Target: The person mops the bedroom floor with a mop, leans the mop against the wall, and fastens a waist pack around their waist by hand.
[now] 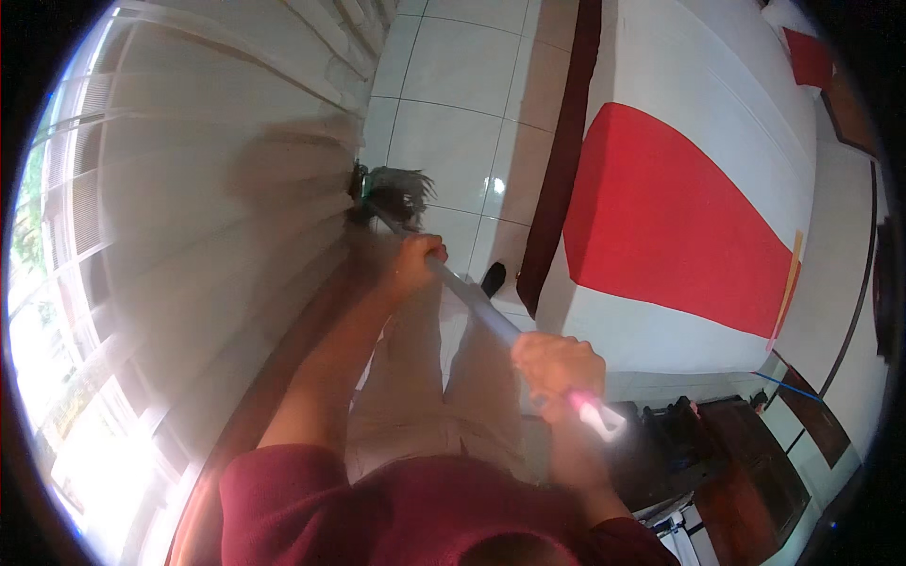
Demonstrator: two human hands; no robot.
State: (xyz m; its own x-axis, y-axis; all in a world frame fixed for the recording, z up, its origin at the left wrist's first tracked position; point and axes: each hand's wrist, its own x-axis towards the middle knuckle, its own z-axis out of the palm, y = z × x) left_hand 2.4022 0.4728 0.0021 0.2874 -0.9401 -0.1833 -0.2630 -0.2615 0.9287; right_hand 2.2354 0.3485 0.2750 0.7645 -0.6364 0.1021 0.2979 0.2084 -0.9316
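A mop with a pale grey handle point(476, 298) runs slantwise across the view. My left hand point(417, 263) is wrapped around the handle partway down. Higher up, close to its pink and white end cap point(596, 416), my right hand point(559, 368) grips the same handle. The mop head point(402, 192), a mass of dark grey strands, rests on white floor tiles point(453, 67) beside the foot of a curtain point(212, 177). Part of the head is dim in the curtain's shadow.
Right of the tiled strip stands a bed with a white sheet point(672, 64), a red runner point(658, 226) and a dark base point(559, 163). A yellowish stick point(791, 279) shows at its far edge. Dark wooden furniture point(743, 467) is at lower right. Bright windows point(64, 283) line the left.
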